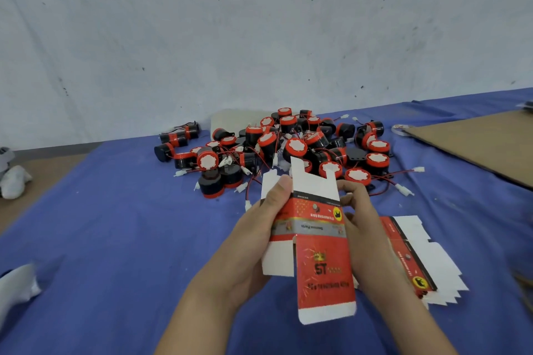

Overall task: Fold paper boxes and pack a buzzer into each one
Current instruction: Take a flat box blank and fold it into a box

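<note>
We see a pale, scuffed wall (pixel 259 23) rising behind the far edge of the tabletop, and a blue cloth (pixel 115 225) covers most of that tabletop. A brown cardboard sheet (pixel 476 144) lies flat along the right edge, reaching toward the far right corner. Next in size, a pile of buzzers (pixel 288 147) sits at the middle of the far edge, black bodies with red rims and white faces, thin red and black wires with white plugs trailing out onto the cloth. Toward the near right we find a stack of flat boxes (pixel 418 256), fanned out, red print and white flaps showing, lying just beside our right wrist. Above the near middle of the tabletop we hold one paper box (pixel 314 225), partly opened, its white flaps pointing toward the buzzers and a red flap marked ST hanging toward us. Our left hand (pixel 253 239) clamps its left side, thumb on the front panel. Our right hand (pixel 363 228) curls its fingers around the right edge. A white rag (pixel 14 179) rests at the left edge.
</note>
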{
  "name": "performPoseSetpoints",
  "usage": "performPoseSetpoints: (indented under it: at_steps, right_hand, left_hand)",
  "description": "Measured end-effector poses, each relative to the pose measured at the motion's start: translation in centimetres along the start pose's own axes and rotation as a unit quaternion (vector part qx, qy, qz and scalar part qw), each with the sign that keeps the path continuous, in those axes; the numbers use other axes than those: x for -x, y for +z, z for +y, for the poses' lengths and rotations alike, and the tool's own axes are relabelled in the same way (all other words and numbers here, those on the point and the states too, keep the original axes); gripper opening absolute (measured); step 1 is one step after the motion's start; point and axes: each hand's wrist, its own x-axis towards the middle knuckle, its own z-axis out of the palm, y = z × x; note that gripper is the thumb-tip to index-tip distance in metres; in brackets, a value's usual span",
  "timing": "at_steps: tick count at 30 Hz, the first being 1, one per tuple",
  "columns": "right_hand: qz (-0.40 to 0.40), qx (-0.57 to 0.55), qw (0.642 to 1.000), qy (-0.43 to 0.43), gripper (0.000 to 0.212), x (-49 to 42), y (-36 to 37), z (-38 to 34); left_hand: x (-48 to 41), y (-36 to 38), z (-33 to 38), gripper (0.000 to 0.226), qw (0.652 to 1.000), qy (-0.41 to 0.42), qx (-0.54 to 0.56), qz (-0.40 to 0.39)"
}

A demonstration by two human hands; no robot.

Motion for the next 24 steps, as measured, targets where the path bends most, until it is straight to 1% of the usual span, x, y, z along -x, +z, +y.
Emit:
performPoseSetpoints:
  at_steps: [2, 3, 4, 5, 6, 8, 10, 12, 15, 19, 21, 22, 24]
  right_hand:
    - [0.05, 0.026, 0.998, -0.023, 0.016, -0.4, -0.1, 0.1]
    - [0.075, 0.025, 0.996, -0.038, 0.015, -0.5, -0.3, 0.0]
    - [0.084, 0.013, 0.995, -0.053, 0.015, -0.6, -0.4, -0.1]
    - [0.069, 0.006, 0.995, -0.072, 0.016, -0.5, -0.4, -0.3]
    - [0.034, 0.003, 0.995, -0.089, 0.021, -0.1, 0.0, -0.7]
    - [-0.054, -0.016, 0.993, -0.105, 0.034, 0.8, 1.1, -0.9]
    - [-0.106, -0.038, 0.989, -0.094, 0.043, 1.6, 2.5, -0.6]
    - [-0.101, -0.031, 0.989, -0.106, 0.047, 2.1, 3.5, -0.5]
    - [-0.082, -0.02, 0.987, -0.134, 0.042, 2.3, 3.9, -0.8]
    - [-0.055, 0.018, 0.988, -0.144, 0.05, 2.5, 3.9, -0.6]
    - [-0.048, 0.011, 0.989, -0.14, 0.046, 2.5, 3.9, -0.5]
    - [-0.042, 0.001, 0.989, -0.139, 0.042, 2.5, 3.9, -0.5]
    - [-0.033, -0.027, 0.989, -0.138, 0.033, 2.5, 3.8, -0.7]
  left_hand:
    - [-0.2, -0.2, 0.4, 0.06, 0.998, 0.011, -0.011, 0.056]
    - [-0.4, -0.5, 0.6, 0.064, 0.995, 0.03, -0.014, 0.089]
    - [-0.5, -0.7, 0.8, 0.064, 0.991, 0.055, -0.025, 0.117]
    - [-0.5, -0.9, 0.9, 0.065, 0.986, 0.088, -0.046, 0.134]
    - [-0.3, -0.8, 1.0, 0.065, 0.98, 0.119, -0.071, 0.142]
    - [0.1, 0.0, 0.6, 0.059, 0.972, 0.161, -0.104, 0.136]
    - [0.2, 1.0, -0.3, 0.062, 0.97, 0.173, -0.115, 0.129]
    - [0.1, 1.6, -1.1, 0.069, 0.968, 0.17, -0.117, 0.14]
    - [0.0, 1.8, -1.3, 0.076, 0.964, 0.177, -0.112, 0.165]
    - [0.1, 1.8, -1.3, 0.082, 0.965, 0.18, -0.117, 0.15]
    - [0.1, 1.5, -1.2, 0.078, 0.971, 0.163, -0.112, 0.135]
    - [0.1, 1.3, -1.1, 0.072, 0.974, 0.153, -0.109, 0.125]
    - [0.1, 1.1, -0.6, 0.05, 0.978, 0.151, -0.107, 0.098]
